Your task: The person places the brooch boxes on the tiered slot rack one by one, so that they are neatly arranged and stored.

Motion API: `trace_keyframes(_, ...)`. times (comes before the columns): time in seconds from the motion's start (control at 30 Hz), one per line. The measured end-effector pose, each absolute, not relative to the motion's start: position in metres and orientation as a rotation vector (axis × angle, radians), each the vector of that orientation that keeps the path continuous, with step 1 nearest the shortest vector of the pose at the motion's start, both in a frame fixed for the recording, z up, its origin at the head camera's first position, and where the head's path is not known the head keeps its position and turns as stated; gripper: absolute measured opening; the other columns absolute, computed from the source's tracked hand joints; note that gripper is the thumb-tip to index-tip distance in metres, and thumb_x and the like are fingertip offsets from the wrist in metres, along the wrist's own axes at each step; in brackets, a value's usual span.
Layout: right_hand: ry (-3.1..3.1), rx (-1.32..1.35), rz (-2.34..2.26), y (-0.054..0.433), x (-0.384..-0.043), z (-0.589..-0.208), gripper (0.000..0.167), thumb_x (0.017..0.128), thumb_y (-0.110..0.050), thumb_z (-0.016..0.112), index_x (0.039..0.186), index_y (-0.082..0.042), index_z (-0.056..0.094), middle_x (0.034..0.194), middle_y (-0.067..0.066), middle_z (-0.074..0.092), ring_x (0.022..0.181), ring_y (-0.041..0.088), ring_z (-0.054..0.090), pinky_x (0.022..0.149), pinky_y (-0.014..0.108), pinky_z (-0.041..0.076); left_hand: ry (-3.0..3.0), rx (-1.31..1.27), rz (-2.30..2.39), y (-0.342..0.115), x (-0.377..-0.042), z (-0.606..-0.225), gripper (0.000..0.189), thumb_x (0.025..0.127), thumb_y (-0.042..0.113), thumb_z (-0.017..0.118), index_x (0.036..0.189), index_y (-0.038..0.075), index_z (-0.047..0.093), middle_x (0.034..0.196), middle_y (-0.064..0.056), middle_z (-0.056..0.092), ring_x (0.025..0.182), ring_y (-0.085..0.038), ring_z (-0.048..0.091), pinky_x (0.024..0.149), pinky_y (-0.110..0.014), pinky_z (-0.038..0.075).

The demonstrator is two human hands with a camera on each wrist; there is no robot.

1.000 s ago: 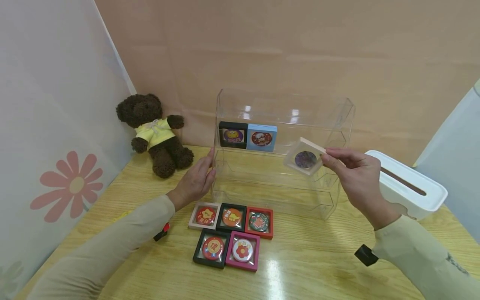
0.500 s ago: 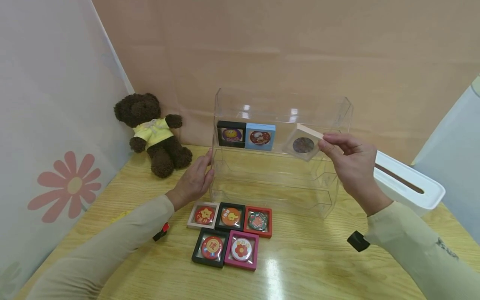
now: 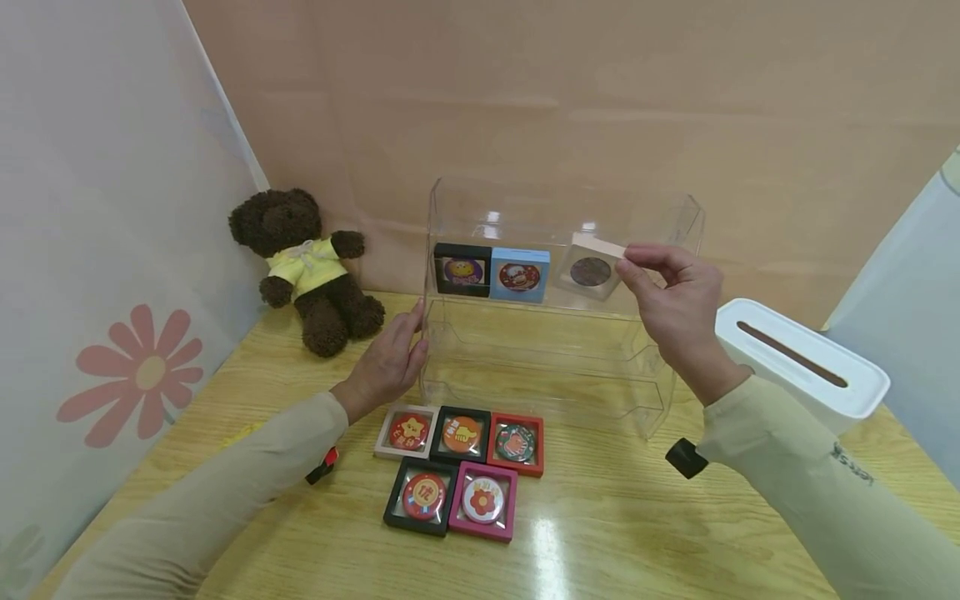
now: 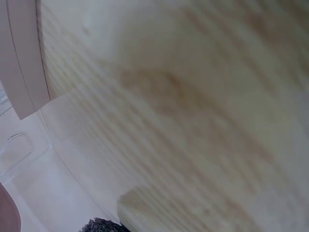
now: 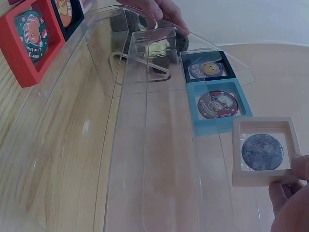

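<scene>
My right hand [image 3: 678,308] pinches a pale beige square display frame [image 3: 591,271] by its right side; in the head view it stands at the upper shelf of a clear acrylic rack [image 3: 540,387]. A dark round disc shows inside that frame in the right wrist view. Left of it, a light blue frame [image 3: 520,276] and a black frame [image 3: 462,271] with round badges sit side by side on this shelf, with a gap before the held one. The left hand [image 3: 386,354] grips the rack's left side panel. Whether the held frame touches the shelf I cannot tell.
Several framed badges lie on the wooden table before the rack, among them a red frame [image 3: 517,445] and a magenta frame [image 3: 483,502]. A brown teddy bear [image 3: 307,267] sits at the left back. To the right stands a white tissue box [image 3: 810,358].
The right hand has carried the beige frame up and to the left, closer to the blue frame, and the frame now tilts less. The left hand stays on the rack's side.
</scene>
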State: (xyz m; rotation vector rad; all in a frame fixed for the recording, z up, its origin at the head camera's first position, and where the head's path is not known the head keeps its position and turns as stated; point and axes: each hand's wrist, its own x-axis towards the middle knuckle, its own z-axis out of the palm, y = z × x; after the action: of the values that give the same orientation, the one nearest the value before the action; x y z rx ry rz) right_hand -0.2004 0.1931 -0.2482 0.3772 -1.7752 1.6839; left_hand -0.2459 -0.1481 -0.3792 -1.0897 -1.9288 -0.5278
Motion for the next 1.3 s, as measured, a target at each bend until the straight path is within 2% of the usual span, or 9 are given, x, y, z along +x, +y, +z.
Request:
trace_keyframes(0.23, -1.841, 0.338, 1.578, 0.188, -0.205, -0.249, 0.015, 0.079, 0.007, 0.072, 0.092, 0.015, 0.067, 0.091, 0.001, 0.068, 0.087, 0.013, 0.064, 0.073, 0.017, 0.050, -1.931, -1.077, -0.525, -0.148, -0.245, -0.380, 0.052, 0.104, 0.024, 0.029, 0.135, -0.018, 0.033, 0.100, -0.024, 0.051, 0.086, -0.034, 0.056, 0.073, -0.044, 0.052)
trace_keyframes(0.63, -1.872, 0.319, 1.492, 0.185, -0.211, -0.250, 0.016, 0.082, 0.002, 0.072, 0.092, 0.014, 0.067, 0.090, -0.003, 0.067, 0.087, 0.010, 0.063, 0.080, 0.021, 0.049, -1.936, -1.068, -0.524, -0.148, -0.245, -0.379, 0.052, 0.104, 0.025, 0.029, 0.131, -0.018, 0.037, 0.100, -0.022, 0.050, 0.087, -0.031, 0.055, 0.071, -0.040, 0.052)
trace_keyframes(0.9, -1.855, 0.324, 1.425, 0.184, -0.214, -0.251, 0.015, 0.081, 0.002, 0.072, 0.091, 0.013, 0.069, 0.089, -0.002, 0.068, 0.084, 0.006, 0.063, 0.077, 0.019, 0.048, -1.918, -1.067, -0.538, -0.147, -0.244, -0.379, 0.049, 0.103, 0.021, 0.031, 0.130, -0.019, 0.039, 0.103, -0.025, 0.049, 0.089, -0.033, 0.055, 0.075, -0.042, 0.051)
trace_keyframes(1.13, -1.882, 0.285, 1.421, 0.184, -0.214, -0.251, 0.016, 0.082, -0.002, 0.072, 0.092, 0.011, 0.069, 0.092, -0.003, 0.067, 0.086, 0.006, 0.062, 0.067, 0.016, 0.048, -1.916, -1.056, -0.546, -0.146, -0.243, -0.377, 0.047, 0.102, 0.021, 0.034, 0.128, -0.018, 0.041, 0.108, -0.026, 0.049, 0.093, -0.034, 0.055, 0.078, -0.042, 0.051)
trace_keyframes(1.3, -1.939, 0.227, 1.413, 0.185, -0.216, -0.253, 0.017, 0.083, -0.004, 0.073, 0.093, 0.009, 0.070, 0.094, -0.001, 0.067, 0.088, 0.005, 0.061, 0.068, 0.015, 0.048, -1.923, -1.039, -0.570, -0.146, -0.243, -0.375, 0.047, 0.101, 0.022, 0.036, 0.128, -0.016, 0.042, 0.108, -0.025, 0.049, 0.093, -0.034, 0.055, 0.078, -0.042, 0.051)
